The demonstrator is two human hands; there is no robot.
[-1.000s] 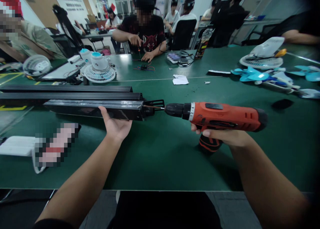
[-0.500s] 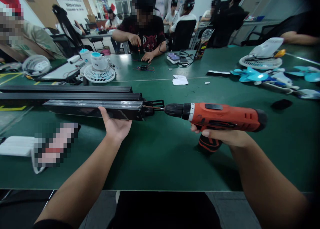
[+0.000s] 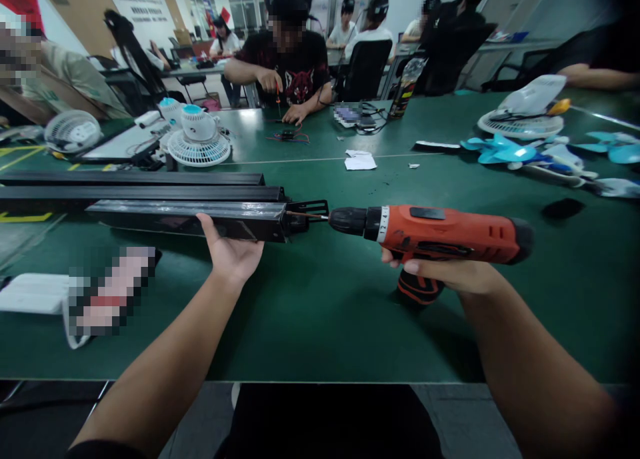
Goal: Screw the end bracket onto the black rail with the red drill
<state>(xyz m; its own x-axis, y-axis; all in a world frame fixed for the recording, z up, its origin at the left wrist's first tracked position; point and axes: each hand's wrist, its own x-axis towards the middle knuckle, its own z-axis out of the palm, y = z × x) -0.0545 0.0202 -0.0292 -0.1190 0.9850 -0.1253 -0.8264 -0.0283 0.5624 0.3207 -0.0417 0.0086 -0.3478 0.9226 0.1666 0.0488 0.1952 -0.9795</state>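
Observation:
My right hand [image 3: 445, 272] is wrapped round the grip of an orange and black cordless drill [image 3: 450, 232]. A thin bit [image 3: 315, 217] runs left from its chuck to the end of a long black box-shaped bar [image 3: 240, 212] with a shiny top. Whether the tip sits in a screw is too small to tell. Under and against the bar's near side, my left hand [image 3: 233, 252] supports it, thumb up along the face, the other fingers hidden beneath. A black slotted bracket [image 3: 313, 207] sticks out past the bar's right end.
Two more black bars [image 3: 150, 192] lie behind the held one. A phone [image 3: 117, 289] and a white object [image 3: 35, 292] are at left. Fan parts [image 3: 200, 142] and blue fan blades [image 3: 500, 150] lie farther back. Across the green table [image 3: 340, 325], a person [image 3: 285, 65] holds a screwdriver.

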